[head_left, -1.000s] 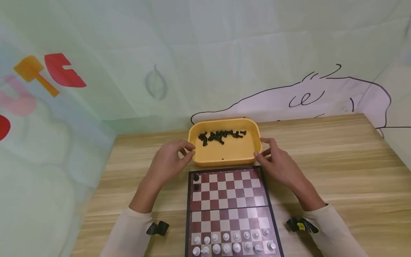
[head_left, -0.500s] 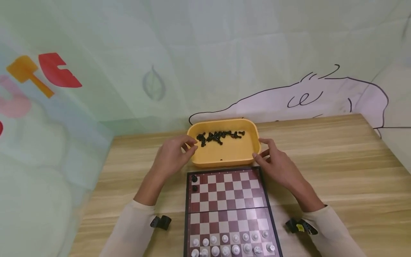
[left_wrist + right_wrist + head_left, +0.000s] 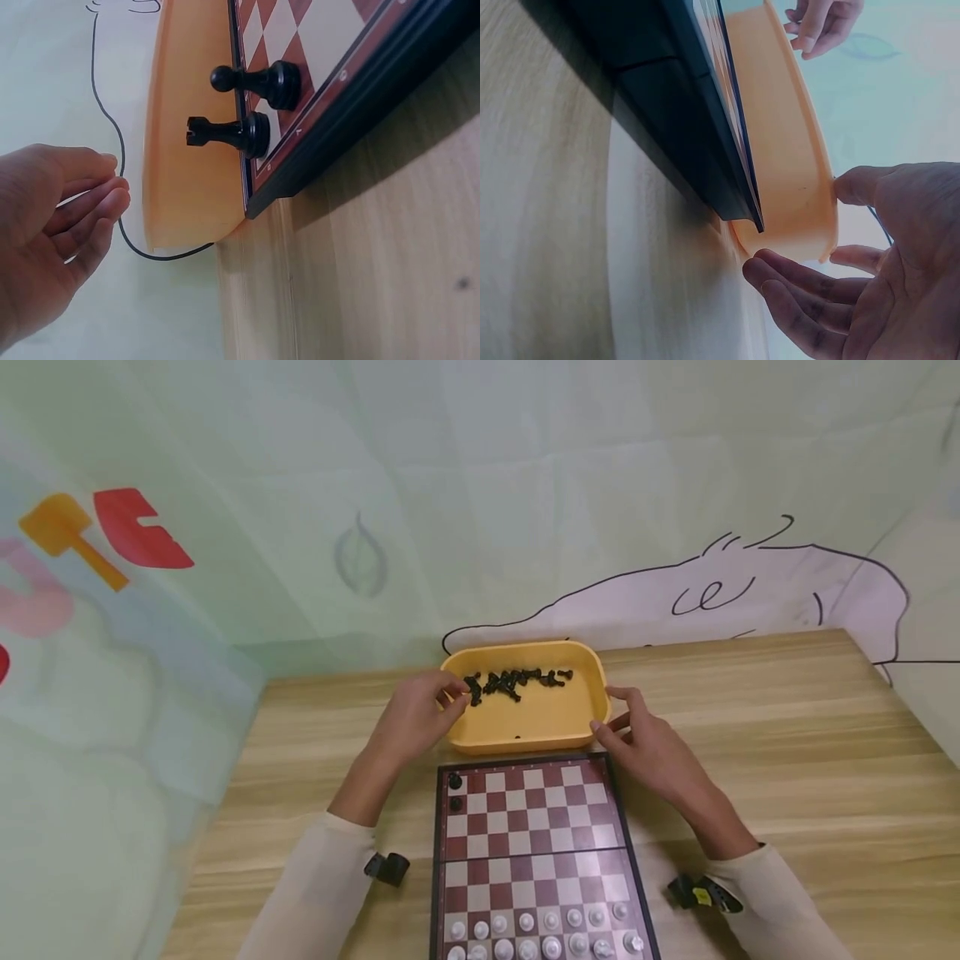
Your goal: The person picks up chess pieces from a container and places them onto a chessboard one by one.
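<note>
Left hand over left end of yellow tray, fingers loosely bent, narrow gap to thumb; black chess pieces inside tray, right by fingertips, contact unclear. Right hand pinches tray's near right corner.

The desk is made of light brown wood, with long wavy stripes that run from side to side. A yellow tray sits on it close to the back edge, with its long side facing the board. The board lies flat on the desk just in front of the tray, with red and white squares and a black rim.
</note>
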A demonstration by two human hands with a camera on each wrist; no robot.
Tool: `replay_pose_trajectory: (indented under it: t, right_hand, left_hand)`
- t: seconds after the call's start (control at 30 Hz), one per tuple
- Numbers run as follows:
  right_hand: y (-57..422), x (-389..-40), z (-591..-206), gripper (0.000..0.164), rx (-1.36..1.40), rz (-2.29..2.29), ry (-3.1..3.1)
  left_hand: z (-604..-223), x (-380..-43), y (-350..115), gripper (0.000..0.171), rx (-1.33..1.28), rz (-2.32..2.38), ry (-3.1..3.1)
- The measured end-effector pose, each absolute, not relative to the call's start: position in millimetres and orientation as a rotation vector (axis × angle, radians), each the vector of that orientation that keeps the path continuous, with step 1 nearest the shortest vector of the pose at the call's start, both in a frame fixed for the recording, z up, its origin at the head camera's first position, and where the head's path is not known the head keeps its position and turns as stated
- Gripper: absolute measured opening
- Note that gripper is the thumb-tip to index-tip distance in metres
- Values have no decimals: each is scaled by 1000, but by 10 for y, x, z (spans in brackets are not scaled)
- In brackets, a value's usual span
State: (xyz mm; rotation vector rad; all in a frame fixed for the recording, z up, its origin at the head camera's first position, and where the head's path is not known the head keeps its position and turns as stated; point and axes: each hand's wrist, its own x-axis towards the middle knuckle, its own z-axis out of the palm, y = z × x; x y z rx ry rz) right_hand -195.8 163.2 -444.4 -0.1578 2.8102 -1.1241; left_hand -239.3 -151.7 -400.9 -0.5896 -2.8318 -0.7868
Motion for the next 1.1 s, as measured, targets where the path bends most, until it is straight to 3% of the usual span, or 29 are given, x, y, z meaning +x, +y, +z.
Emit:
replay_pose_trajectory:
  t: [1.1]
  right_hand:
    - [1634,-1952,-4457,67,-140,-1096,2817]
  left_hand:
    - [-4216,-2720,-1402,8,-575,-708,-2932]
